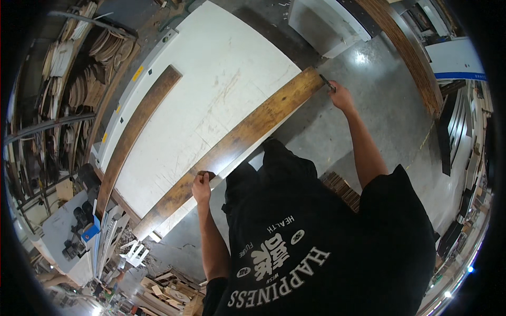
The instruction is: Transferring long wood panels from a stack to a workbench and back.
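A long brown wooden board [253, 124] with dark blotches lies along the near edge of the white worktable [211, 79]. My right hand [341, 97] is at the board's far right end, closed around a slim dark tool [328, 83]. The tool points at the board's end; I cannot tell its exact kind. Lower left, my left hand [201, 188] pinches a small dark brown piece [208, 174] over the near side of the board. Its fingertips are close together, and much of the piece is hidden.
A second brown board [139, 118] lies along the table's far left side. Beyond it stands a rack of curved wood offcuts [87, 89]. Wood scraps [171, 292] are piled at the lower left. Stacked slats [341, 190] stand behind my right arm. A grey-white panel [321, 31] stands beyond the table.
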`<action>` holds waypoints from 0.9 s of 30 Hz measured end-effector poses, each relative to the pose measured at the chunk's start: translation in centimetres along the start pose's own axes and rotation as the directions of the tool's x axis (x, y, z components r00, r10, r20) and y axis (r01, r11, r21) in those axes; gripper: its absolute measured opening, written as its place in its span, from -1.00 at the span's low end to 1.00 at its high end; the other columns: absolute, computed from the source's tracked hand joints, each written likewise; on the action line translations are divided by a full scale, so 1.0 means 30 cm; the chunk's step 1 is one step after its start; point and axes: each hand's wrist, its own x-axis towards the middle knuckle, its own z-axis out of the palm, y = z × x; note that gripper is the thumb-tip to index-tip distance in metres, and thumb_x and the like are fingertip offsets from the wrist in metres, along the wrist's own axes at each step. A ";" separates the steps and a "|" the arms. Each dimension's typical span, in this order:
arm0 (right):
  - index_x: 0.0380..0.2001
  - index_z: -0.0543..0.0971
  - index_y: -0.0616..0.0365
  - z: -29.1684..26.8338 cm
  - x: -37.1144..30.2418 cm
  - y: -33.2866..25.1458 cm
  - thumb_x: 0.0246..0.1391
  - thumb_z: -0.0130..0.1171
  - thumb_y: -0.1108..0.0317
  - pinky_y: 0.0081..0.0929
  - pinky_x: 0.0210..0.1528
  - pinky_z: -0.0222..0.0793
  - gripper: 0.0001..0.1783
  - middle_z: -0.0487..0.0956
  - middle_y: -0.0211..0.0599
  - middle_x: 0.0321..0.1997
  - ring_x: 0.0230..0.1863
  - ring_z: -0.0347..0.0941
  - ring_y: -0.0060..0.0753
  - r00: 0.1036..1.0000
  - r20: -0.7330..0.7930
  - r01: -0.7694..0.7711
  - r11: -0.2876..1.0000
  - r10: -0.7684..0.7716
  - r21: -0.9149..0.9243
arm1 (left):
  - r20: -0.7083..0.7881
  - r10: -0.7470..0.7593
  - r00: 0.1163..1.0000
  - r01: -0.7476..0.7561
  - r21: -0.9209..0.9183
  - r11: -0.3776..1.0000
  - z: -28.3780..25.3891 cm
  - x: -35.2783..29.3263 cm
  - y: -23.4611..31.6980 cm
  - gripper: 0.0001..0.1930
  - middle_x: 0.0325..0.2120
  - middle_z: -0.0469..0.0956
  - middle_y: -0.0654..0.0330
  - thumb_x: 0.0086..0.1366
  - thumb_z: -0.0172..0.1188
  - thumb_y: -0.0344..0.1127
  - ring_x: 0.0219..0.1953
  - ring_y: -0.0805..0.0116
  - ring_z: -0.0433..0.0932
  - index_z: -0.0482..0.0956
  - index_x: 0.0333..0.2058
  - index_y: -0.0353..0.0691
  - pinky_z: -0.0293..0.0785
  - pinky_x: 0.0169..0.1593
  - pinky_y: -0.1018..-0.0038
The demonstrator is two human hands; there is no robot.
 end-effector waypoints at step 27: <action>0.26 0.52 0.04 0.278 0.003 0.216 0.22 0.08 0.35 0.05 0.20 0.46 -0.48 0.64 0.18 0.08 0.13 0.56 0.26 0.973 0.216 0.161 0.903 -0.079 -0.398 | -0.073 0.003 0.997 -0.005 -0.027 1.000 0.005 -0.013 0.023 -0.59 -0.40 0.66 -0.14 0.39 0.28 -0.01 -0.28 -0.22 0.66 0.61 -0.36 -0.33 0.52 -0.22 0.04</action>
